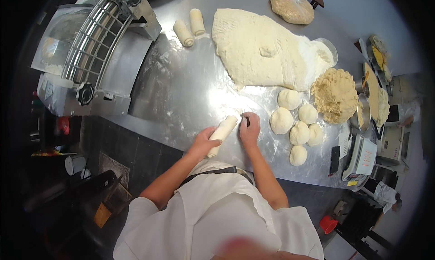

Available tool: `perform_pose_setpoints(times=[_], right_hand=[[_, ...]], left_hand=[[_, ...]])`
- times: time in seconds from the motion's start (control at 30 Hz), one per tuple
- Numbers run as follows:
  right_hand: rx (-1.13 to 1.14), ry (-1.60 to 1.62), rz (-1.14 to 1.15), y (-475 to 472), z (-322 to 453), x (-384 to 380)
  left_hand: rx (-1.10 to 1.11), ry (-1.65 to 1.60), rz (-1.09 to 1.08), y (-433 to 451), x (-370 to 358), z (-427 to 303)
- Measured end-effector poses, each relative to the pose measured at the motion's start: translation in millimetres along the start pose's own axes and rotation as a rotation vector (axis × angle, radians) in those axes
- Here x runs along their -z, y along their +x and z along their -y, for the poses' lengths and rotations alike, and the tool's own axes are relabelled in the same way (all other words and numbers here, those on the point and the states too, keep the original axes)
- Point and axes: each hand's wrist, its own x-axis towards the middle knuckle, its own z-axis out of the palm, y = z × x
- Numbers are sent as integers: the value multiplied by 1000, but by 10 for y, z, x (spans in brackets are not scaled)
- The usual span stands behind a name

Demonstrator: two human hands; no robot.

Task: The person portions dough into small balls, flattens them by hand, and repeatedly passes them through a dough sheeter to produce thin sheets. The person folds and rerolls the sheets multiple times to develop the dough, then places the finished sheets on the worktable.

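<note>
A pale rolled cylinder of dough (223, 132) lies slantwise at the front edge of the steel table (176, 86). My left hand (205, 143) is closed around its near half, thumb on top. Just right of its far end, my right hand (250, 128) rests on the tabletop with curled fingers. A dark spot shows between thumb and fingers there; whether it is a small tool or a gap is unclear. Several round dough balls (281, 121) sit to the right of that hand. Beyond both hands spreads a large sheet of dough (251, 49).
A dough sheeter (91, 45) with a roller guard occupies the left. Two finished dough rolls (184, 33) lie at the back. On the right are a tan crumbly mound (334, 95), a metal bowl (364, 112), a phone (334, 159) and a scale (361, 158). Other people stand farther right.
</note>
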Motion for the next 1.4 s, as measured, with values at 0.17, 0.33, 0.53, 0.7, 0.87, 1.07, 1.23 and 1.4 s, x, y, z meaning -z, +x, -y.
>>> perform_pose_setpoints(times=[0.17, 0.33, 0.53, 0.7, 0.87, 1.07, 1.23, 1.4], right_hand=[[-53, -52, -24, 23, 73, -47], [-76, -171, -28, 35, 106, -86], [-89, -230, -61, 59, 120, -112], [-123, -233, -77, 84, 149, -125], [-153, -267, -80, 91, 159, -150], [-236, -304, -55, 116, 123, -140], [-268, -332, -117, 169, 159, -230], [-246, -301, -137, 168, 156, -253]], left_hand=[[593, -881, 123, 101, 411, -529], [387, -932, 121, 654, 661, -1211], [40, -838, 21, 2161, 1004, -2235], [-229, -771, 75, 3189, 1146, -2844], [79, -794, -77, 2882, 938, -1991], [76, -251, 179, 1723, 220, -1260], [-898, 571, 591, 1704, -781, -1477], [-1476, 1272, 617, 2408, -1874, -1589]])
